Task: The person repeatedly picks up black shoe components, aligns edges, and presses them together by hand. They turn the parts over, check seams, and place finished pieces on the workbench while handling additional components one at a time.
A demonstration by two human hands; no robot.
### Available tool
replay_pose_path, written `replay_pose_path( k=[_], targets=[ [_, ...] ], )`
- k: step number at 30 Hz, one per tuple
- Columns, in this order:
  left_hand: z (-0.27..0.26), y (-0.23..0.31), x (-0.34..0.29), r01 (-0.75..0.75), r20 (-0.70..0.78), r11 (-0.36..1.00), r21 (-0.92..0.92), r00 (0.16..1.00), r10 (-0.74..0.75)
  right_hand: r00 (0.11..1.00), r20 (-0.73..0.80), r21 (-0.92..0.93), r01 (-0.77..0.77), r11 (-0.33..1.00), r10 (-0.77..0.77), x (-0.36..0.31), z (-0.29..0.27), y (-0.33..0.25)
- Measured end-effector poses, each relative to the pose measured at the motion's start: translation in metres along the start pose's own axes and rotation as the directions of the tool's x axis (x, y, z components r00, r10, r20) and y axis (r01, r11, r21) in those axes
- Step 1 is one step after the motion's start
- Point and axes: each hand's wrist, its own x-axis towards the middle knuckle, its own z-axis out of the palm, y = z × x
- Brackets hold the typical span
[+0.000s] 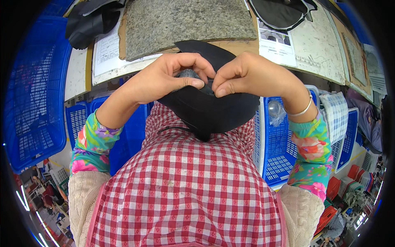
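Note:
Both of my hands meet over a black, flexible, leather-like piece point(205, 111) just in front of the table's near edge. My left hand point(160, 78) has its thumb and bent fingers closed on the piece's upper edge. Close beside it, my right hand point(253, 76) pinches the same edge between thumb and fingertips. One pointed flap of the piece rises behind the hands against the table edge, and the rest hangs down in front of my red-and-white checked apron point(189, 185). A grey, rounded surface shows between the left fingers; its kind I cannot make out.
A grey speckled stone slab point(189, 24) lies on the table over brown board. Printed sheets point(109, 55) stick out beside it. More black pieces point(92, 24) lie at the back left, others point(282, 14) at the back right. Blue plastic baskets point(35, 94) stand left, and another point(279, 164) right.

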Motion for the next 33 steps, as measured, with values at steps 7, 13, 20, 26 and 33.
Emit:
replay_pose_path(
  k=[7, 13, 20, 26, 33],
  targets=[
    [0.003, -0.001, -0.005, -0.054, 0.013, 0.998, -0.012, 0.998, 0.054, 0.979, 0.159, -0.031, -0.124, 0.992, 0.128, 0.002, -0.007, -0.011],
    [0.005, -0.007, -0.006, -0.007, -0.034, 0.996, -0.090, 0.999, 0.004, 0.994, 0.107, -0.082, 0.036, 0.996, -0.028, -0.005, -0.003, -0.002],
    [0.009, -0.008, -0.007, 0.023, -0.097, 0.999, -0.047, 0.995, -0.028, 0.992, 0.040, -0.144, 0.125, 0.982, -0.120, -0.011, 0.006, 0.001],
    [0.012, -0.011, -0.016, 0.032, -0.161, 0.999, 0.004, 0.986, -0.031, 0.980, -0.139, -0.267, 0.101, 0.958, -0.142, -0.015, 0.022, 0.003],
    [0.006, -0.024, -0.011, -0.002, -0.047, 0.999, -0.044, 0.999, -0.001, 0.972, -0.232, -0.282, -0.043, 0.958, -0.025, -0.011, 0.032, 0.005]
  ],
)
